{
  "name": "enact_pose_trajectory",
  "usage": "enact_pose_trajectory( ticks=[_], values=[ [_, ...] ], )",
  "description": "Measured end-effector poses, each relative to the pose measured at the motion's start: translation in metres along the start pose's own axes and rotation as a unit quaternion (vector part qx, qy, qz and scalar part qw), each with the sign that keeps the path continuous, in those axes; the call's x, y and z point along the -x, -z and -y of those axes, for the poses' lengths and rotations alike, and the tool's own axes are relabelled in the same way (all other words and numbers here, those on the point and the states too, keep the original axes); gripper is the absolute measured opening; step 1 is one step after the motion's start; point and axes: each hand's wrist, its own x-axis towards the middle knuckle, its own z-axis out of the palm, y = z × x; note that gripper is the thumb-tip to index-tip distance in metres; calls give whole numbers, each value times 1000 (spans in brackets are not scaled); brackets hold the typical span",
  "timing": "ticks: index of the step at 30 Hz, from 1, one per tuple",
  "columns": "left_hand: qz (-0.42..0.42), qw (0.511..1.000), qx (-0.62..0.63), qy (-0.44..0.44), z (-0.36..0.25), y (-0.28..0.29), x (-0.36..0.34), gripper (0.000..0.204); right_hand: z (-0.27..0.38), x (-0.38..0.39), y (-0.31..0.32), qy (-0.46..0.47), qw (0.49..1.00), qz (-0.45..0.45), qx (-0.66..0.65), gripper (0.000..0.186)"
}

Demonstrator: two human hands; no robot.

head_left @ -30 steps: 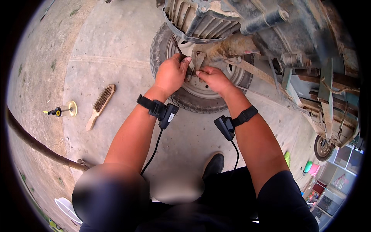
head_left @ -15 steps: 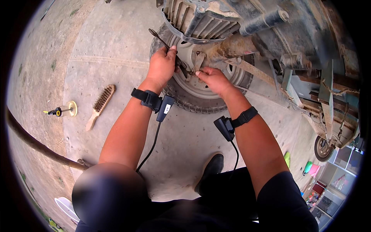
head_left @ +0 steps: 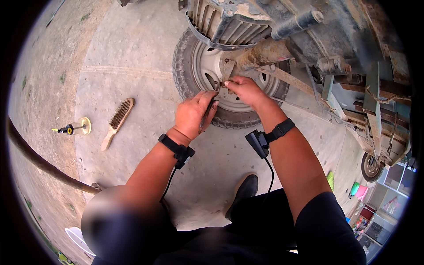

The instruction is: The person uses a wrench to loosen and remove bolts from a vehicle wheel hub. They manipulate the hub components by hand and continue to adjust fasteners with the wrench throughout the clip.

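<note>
On the far wheel (head_left: 209, 62), a metal bracket (head_left: 228, 69) meets the right hand (head_left: 248, 92) — whether pinched, I cannot tell; just left and nearer, the left hand (head_left: 191, 115) grips a slim dark tool (head_left: 207, 108) — best guided slowly, tip aligned.

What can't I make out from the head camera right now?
All in the head view:
- Dark tool: partly covered by the left hand.
- Contact point at the right hand: too small, partly covered by its fingers.
- Wheel: upper part hidden behind the ribbed housing.
- Ribbed housing: cut off by the top edge.
</note>
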Motion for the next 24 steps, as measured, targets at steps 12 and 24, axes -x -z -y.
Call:
enact_pose_trajectory(
  ticks=[12,24],
  values=[
    [10,999,-32,-26,11,-6,-5,24,-1,0,0,15,1000,-3,-1,48],
    [85,887,263,370,24,-8,-94,36,0,1,-1,21,1000,-8,1,45]
  ],
)
